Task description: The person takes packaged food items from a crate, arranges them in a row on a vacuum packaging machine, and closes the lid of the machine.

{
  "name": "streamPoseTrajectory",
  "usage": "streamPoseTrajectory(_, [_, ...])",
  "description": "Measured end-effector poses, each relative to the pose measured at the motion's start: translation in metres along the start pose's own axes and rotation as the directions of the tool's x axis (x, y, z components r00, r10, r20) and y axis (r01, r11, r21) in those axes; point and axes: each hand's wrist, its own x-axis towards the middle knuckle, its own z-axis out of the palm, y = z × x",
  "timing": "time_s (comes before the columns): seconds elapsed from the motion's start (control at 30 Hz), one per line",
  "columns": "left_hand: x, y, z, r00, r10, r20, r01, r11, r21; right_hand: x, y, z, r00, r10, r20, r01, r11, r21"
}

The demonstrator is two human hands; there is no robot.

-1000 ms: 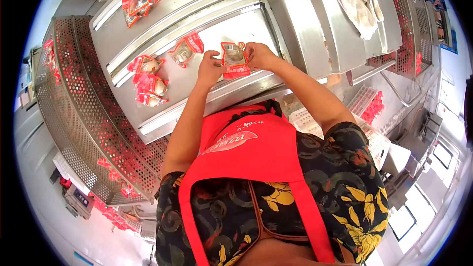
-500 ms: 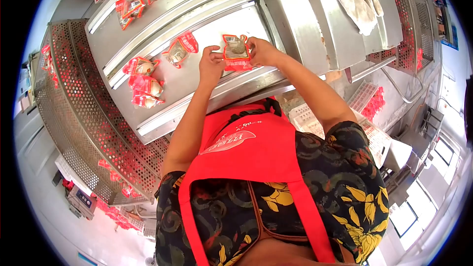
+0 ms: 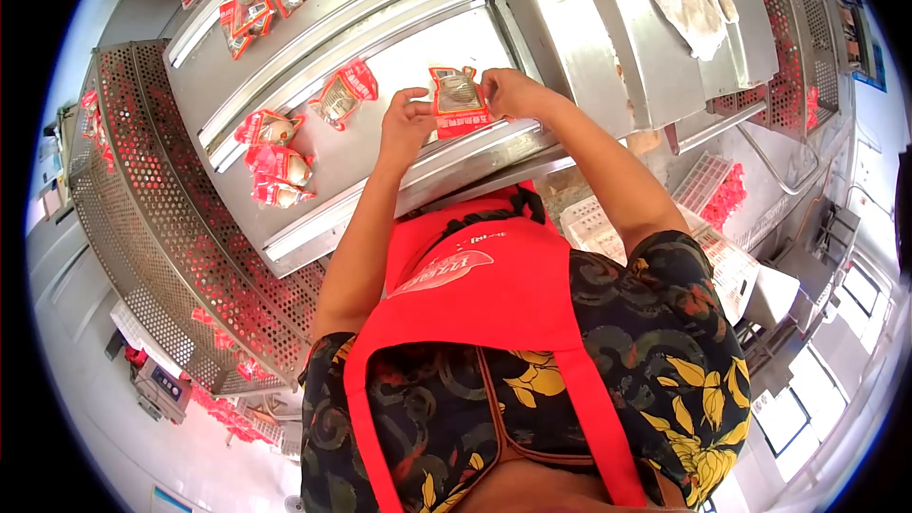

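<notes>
1. Silver-coloured metal worktop point(image 3: 347, 157), divided by raised metal strips, is bordered on the left by a curved perforated metal panel point(image 3: 157, 166).
2. Rumpled off-white cloth point(image 3: 676, 0) is noted on the metal surface to the far right.
3. One red-and-clear plastic packet with pale contents point(image 3: 459, 93) is located on the near section of the worktop, between the two hands, its red printed end turned toward the red bib apron point(image 3: 475, 299).
4. Left hand point(image 3: 408, 123) is placed at the packet's left edge; its thumb and forefinger are parted.
5. Right hand point(image 3: 518, 95) is placed at the packet's right edge with fingers bent; whether the edge is pinched cannot be told.
6. A similar single packet point(image 3: 344, 95) is seen left of the left hand, with a cluster of red packets point(image 3: 282, 164) farther left.
7. Further red packets point(image 3: 252, 5) are grouped on the worktop's far section.
</notes>
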Motion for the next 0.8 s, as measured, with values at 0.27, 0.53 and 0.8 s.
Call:
streamPoseTrajectory(0.27, [0.009,-0.017,0.020,0.997,-0.054,0.046,0.052,0.997,0.052,-0.020,0.001,-0.008,0.969,-0.084,-0.230,0.031,0.974,-0.225])
streamPoseTrajectory(0.53, [0.015,0.002,0.027,0.954,-0.289,0.074,0.292,0.956,-0.027,-0.073,0.018,0.021,0.762,-0.617,-0.197,0.417,0.701,-0.578])
streamPoseTrajectory(0.8, [0.027,-0.013,0.046,0.979,-0.204,0.004,0.197,0.948,0.249,-0.090,0.040,0.033,0.676,-0.678,-0.289,0.275,0.596,-0.754])
